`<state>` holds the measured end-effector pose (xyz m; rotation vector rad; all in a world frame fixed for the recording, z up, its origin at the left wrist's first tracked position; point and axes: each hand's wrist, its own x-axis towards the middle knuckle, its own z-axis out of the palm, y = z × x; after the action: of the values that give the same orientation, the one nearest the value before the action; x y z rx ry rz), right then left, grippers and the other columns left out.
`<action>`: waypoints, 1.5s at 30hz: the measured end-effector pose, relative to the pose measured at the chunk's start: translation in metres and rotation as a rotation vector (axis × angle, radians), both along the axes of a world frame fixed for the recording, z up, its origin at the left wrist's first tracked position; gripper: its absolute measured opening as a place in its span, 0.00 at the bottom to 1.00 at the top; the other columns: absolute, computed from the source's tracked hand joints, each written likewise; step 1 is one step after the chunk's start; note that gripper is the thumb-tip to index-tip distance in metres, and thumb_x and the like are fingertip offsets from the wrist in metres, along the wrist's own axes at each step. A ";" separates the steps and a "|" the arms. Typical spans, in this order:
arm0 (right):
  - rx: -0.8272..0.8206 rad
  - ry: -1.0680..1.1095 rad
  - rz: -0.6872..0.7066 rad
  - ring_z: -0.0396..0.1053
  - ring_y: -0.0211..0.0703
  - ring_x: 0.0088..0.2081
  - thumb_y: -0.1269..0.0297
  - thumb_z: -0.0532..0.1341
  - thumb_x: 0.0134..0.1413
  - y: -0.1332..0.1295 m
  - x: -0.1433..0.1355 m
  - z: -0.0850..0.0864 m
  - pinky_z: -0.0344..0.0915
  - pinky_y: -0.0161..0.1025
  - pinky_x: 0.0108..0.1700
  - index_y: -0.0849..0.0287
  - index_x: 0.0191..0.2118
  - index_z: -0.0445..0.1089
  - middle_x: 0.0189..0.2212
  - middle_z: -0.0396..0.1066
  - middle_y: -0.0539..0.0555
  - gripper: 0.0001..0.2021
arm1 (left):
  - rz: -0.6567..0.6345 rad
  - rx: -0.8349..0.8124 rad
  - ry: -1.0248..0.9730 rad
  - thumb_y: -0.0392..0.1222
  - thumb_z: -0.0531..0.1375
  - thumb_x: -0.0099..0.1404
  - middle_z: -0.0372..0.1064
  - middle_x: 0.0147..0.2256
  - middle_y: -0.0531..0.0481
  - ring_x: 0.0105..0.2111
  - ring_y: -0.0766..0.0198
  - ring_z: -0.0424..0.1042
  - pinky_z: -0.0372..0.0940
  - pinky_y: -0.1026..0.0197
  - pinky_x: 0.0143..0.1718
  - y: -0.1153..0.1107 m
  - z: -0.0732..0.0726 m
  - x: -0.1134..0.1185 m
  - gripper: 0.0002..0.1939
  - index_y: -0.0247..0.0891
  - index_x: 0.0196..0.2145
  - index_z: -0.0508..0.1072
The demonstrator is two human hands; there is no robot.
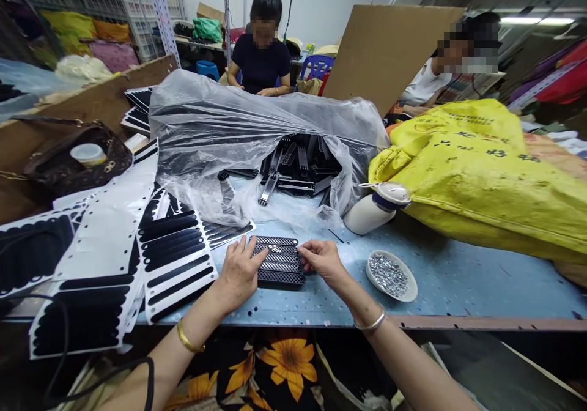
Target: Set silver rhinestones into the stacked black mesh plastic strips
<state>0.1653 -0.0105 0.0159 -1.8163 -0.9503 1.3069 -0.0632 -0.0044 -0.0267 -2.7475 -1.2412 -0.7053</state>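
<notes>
In front of me on the blue table lies a group of black perforated strips [279,269], side by side. Several small silvery pieces [274,249] rest on top of them. My left hand [241,273] lies over the left end of the strips, fingers stretched out and thumb on top. At the right end, my right hand [323,261] has thumb and forefinger pinched together near the edge; whatever is between the fingertips is too small to make out. To the right stands a white bowl [413,290] full of small shiny metal pieces [389,274].
Black adhesive strips on white sheets [177,264] are piled at left, near a brown handbag [77,160]. Behind, a clear plastic bag [206,123] spills black strips [300,163]. A white bottle [369,214] leans by a yellow sack [458,178]. Two people sit beyond.
</notes>
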 end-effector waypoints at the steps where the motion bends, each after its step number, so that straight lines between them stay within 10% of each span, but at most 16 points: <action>1: 0.001 -0.002 0.003 0.61 0.27 0.14 0.41 0.69 0.27 0.000 0.000 0.000 0.59 0.26 0.17 0.67 0.30 0.67 0.14 0.64 0.46 0.32 | 0.002 0.003 -0.002 0.25 0.54 0.58 0.64 0.57 0.32 0.57 0.41 0.65 0.64 0.39 0.53 0.000 0.000 0.000 0.28 0.38 0.54 0.75; 45: 0.067 -0.127 0.034 0.59 0.25 0.15 0.42 0.67 0.31 0.006 0.005 -0.023 0.57 0.24 0.18 0.67 0.28 0.71 0.13 0.65 0.48 0.28 | 0.026 -0.118 0.181 0.24 0.56 0.54 0.69 0.51 0.35 0.55 0.41 0.65 0.63 0.40 0.49 0.017 0.023 -0.026 0.31 0.40 0.54 0.74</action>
<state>0.1704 -0.0047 -0.0068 -1.8565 -1.0846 1.1765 -0.0892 0.0122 -0.0034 -2.8062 -1.3147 -0.3820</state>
